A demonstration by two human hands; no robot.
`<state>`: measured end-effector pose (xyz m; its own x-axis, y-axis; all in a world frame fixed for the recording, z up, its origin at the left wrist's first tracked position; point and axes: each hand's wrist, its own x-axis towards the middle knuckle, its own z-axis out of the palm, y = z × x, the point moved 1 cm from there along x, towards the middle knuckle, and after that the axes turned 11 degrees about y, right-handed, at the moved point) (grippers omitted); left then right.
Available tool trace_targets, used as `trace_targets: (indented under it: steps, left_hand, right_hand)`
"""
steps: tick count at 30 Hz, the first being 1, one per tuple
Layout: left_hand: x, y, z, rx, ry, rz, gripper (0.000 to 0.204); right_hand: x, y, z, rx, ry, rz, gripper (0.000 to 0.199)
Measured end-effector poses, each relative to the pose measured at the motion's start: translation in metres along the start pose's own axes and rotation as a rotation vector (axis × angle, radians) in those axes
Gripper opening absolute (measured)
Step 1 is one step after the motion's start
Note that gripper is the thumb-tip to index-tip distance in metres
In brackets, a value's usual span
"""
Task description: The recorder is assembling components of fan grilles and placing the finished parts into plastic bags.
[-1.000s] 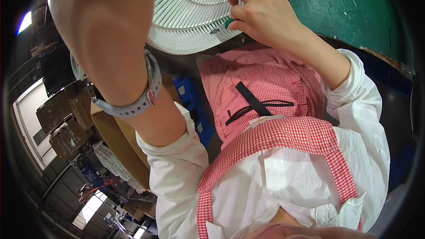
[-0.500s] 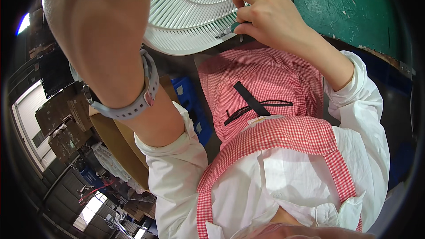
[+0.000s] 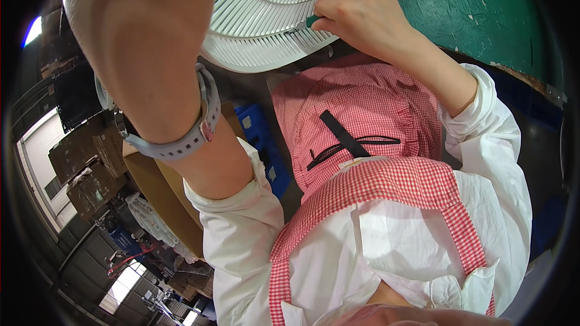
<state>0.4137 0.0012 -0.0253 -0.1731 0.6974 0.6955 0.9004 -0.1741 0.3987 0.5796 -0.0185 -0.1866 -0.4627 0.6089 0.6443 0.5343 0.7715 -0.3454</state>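
Green surface point(image 3: 483, 18) across the upper right, edge curving down toward the right rim. White fan grille point(image 3: 266, 18), round and ribbed, lying over the near edge of the surface, lower rim overhanging above a red-checked apron point(image 3: 362, 121). White shirt sleeves on both arms, pushed up past the wrists. Left forearm raised close to the camera, filling the upper left, grey wristwatch point(image 3: 181, 139) strapped around it; left hand out of view past the top edge, grip impossible to tell. Right hand point(image 3: 356, 12) resting on the grille near its hub, fingers point(image 3: 329, 6) curled, grip clenched around a small green-handled tool point(image 3: 311, 21), slim metal tip lying against the ribs. Brown cardboard boxes point(image 3: 84, 157) stacked far left, blue crate point(image 3: 260, 139) below the grille
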Motion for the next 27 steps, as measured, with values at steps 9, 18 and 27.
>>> trace_targets:
  steps: [9, 18, 27]
  left_hand:
    - [-0.001, -0.003, -0.003, 0.03, 0.003, 0.02, 0.029]
    - [0.007, -0.013, -0.003, 0.078, 0.011, 0.053, 0.029]
    - [0.003, -0.015, 0.002, 0.096, 0.009, 0.078, 0.028]
  right_hand:
    - [-0.006, 0.001, -0.016, 0.062, -0.197, 0.056, 0.022]
    - [0.001, 0.006, -0.002, -0.029, -0.104, 0.034, 0.023]
    - [-0.008, 0.011, -0.019, 0.024, -0.165, 0.117, 0.019]
